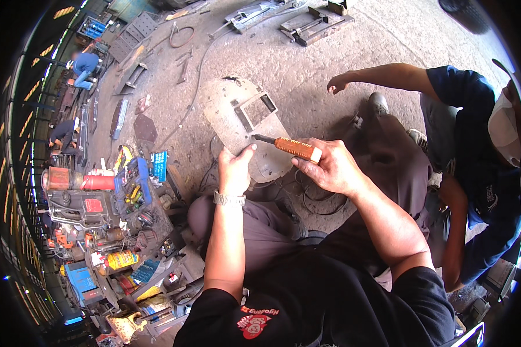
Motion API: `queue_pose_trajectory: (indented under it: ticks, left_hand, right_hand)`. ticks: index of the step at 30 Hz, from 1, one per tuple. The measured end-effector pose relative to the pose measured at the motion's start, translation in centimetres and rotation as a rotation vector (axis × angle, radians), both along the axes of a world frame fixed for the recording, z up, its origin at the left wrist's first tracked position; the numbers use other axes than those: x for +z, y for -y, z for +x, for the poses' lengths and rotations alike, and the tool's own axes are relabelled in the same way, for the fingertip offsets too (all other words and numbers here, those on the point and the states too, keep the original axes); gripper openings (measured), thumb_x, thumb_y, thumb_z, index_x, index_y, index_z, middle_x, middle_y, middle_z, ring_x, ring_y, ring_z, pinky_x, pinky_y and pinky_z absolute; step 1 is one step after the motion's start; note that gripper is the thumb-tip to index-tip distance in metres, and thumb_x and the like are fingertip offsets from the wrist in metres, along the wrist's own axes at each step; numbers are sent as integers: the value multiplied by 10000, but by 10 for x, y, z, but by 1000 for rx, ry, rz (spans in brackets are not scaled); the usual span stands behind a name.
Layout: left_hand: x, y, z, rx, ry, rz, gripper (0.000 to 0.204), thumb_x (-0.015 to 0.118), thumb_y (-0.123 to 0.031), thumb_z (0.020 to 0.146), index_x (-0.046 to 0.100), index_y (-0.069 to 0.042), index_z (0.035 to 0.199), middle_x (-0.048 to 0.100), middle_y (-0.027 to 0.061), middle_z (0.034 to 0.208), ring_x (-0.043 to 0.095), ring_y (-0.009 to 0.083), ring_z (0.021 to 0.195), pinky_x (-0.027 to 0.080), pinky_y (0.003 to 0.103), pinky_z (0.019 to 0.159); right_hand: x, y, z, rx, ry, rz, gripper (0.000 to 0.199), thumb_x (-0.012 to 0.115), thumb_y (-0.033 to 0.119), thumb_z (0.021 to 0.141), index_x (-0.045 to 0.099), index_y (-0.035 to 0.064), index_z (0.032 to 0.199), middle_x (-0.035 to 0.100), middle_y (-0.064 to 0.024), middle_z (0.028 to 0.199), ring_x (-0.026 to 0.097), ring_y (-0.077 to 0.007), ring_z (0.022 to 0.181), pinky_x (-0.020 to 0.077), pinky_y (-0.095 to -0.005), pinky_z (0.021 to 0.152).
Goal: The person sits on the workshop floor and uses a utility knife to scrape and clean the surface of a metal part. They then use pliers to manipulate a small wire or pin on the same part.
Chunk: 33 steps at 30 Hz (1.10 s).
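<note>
My left hand (235, 172) grips the lower left edge of a worn, pale grey welding shield (220, 110), thumb on its face. A raised rectangular window frame (255, 111) with a dark slot sits on the shield. In my right hand (334, 166) is an orange-handled screwdriver (292, 147), fingers closed round the back of its handle. Its dark shaft points left, and the tip meets the shield's surface close to my left thumb. Whether the tip sits in a hole, I cannot tell. The shield is tilted above my lap; its far edge is chipped and dark.
A co-worker in a dark blue shirt sits close on the right, one hand (340, 82) reaching over the floor. Left of me are a blue toolbox (134, 185), a yellow bottle (121, 259) and piled tools. Metal frames (315, 26) lie ahead; cables cross the concrete. Two people work far left.
</note>
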<state>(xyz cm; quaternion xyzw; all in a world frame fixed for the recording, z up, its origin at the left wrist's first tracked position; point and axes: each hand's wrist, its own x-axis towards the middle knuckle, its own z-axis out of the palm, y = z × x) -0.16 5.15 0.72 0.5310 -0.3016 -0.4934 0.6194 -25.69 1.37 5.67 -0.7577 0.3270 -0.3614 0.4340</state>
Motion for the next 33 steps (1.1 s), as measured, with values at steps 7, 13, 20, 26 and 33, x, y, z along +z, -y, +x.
queue_pose_trajectory:
  ticks: [7, 13, 20, 26, 33]
  left_hand:
    - [-3, -1, 4, -25, 16, 29, 264, 672, 100, 882, 641, 27, 1134, 706, 84, 1075, 672, 158, 903, 552, 323, 826]
    - [-3, 0, 3, -20, 2, 4, 253, 681, 93, 878, 652, 33, 1123, 710, 89, 1061, 672, 157, 898, 550, 319, 819]
    - [-2, 0, -1, -9, 22, -33, 254, 671, 99, 880, 652, 36, 1126, 715, 94, 1066, 678, 160, 904, 555, 325, 823]
    - [7, -1, -3, -54, 20, 24, 286, 645, 116, 878, 647, 46, 1155, 718, 107, 1081, 687, 172, 920, 563, 334, 845]
    - [-2, 0, 1, -87, 74, -42, 356, 615, 107, 900, 622, 7, 1242, 709, 113, 1141, 701, 209, 981, 590, 375, 861]
  right_hand:
    - [-3, -1, 1, 0, 18, 0, 249, 737, 220, 901, 702, 42, 1071, 695, -169, 781, 712, -346, 704, 548, -419, 635]
    - [-3, -1, 1, 3, 1, 4, 244, 734, 227, 906, 703, 40, 1061, 696, -169, 779, 715, -345, 710, 550, -418, 636]
    - [-9, 0, 2, 1, 15, -21, 226, 739, 214, 903, 702, 36, 1036, 687, -174, 760, 705, -344, 679, 542, -411, 624]
    - [-6, 0, 2, 9, 14, 30, 213, 735, 204, 904, 697, 30, 1021, 679, -167, 735, 706, -331, 666, 534, -402, 614]
    - [-10, 1, 2, 2, 10, 17, 205, 737, 203, 904, 692, 24, 992, 671, -163, 714, 699, -323, 642, 530, -401, 602]
